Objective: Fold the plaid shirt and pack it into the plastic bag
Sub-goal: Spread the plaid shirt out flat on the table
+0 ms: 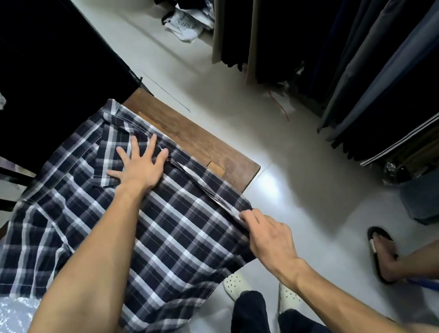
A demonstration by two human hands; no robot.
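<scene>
A dark blue and white plaid shirt [73, 209] lies spread on a wooden table [199, 140], collar at the far end, its right side folded over along a long crease. My left hand [141, 162] presses flat on the upper chest with fingers spread. My right hand [268, 234] pinches the folded edge near the shirt's lower right corner, which hangs past the table's edge. Clear plastic bag material [3, 327] lies crumpled at the lower left, partly under the shirt.
Dark trousers hang on racks [365, 37] along the right. Another person's leg and sandalled foot [386, 254] are at the lower right. A white plastic bag [184, 22] lies on the pale floor far ahead. My own legs and light shoes [263, 290] stand below the table.
</scene>
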